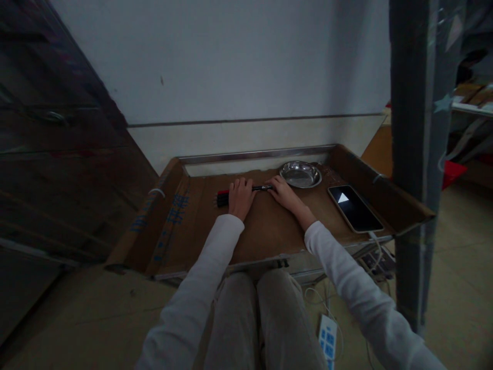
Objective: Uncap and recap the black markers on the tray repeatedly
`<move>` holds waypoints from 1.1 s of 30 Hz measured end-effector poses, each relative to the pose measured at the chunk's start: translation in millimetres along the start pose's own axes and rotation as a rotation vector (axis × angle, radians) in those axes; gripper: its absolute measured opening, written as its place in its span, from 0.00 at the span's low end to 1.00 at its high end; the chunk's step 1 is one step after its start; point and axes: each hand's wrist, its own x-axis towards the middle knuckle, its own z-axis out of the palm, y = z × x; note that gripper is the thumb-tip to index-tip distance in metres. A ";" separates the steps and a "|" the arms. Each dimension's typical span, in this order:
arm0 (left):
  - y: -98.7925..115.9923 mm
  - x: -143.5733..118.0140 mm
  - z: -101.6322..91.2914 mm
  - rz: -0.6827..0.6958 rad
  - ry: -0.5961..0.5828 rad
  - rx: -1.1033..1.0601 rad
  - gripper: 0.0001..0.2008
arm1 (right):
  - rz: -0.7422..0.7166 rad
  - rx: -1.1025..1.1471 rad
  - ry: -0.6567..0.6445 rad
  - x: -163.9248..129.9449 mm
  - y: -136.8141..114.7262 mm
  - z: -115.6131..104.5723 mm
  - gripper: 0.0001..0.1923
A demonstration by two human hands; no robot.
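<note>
white long sleeves (creased along the forearms) and plain greyish-beige trousers.

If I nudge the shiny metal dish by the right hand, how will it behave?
The metal dish looks wide and shallow, so it would probably slide rather than tip. Its glossy surface may feel slippery when gripped. The thin-looking rim suggests it is fairly light, though likely stiff.
</note>
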 end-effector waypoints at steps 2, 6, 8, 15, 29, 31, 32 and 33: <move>-0.3 0.8 1.3 0.004 0.000 -0.026 0.09 | 0.008 -0.040 -0.017 -0.1 0.5 1.1 0.14; -0.9 0.7 4.2 0.017 0.012 -0.044 0.08 | 0.012 -0.089 -0.056 0.0 -1.7 -0.2 0.14; -1.2 0.1 4.5 0.010 0.016 -0.052 0.08 | -0.001 -0.089 -0.047 -0.1 -3.5 -1.9 0.14; -11.0 -6.2 -7.8 -0.065 0.045 -0.090 0.07 | -0.049 -0.061 0.040 -4.0 -15.5 -7.6 0.16; -76.7 -57.3 -35.8 0.049 -0.118 -0.163 0.11 | -0.011 0.091 0.022 -2.9 -28.9 1.5 0.13; -72.1 -58.0 -34.5 0.084 -0.144 -0.204 0.09 | 0.015 0.141 0.011 -2.6 -31.3 2.3 0.13; -69.3 -57.8 -33.9 0.096 -0.152 -0.229 0.08 | 0.029 0.165 0.003 -2.3 -33.0 2.5 0.13; -66.3 -57.3 -33.5 0.099 -0.154 -0.257 0.08 | 0.044 0.190 -0.003 -1.9 -35.1 2.4 0.14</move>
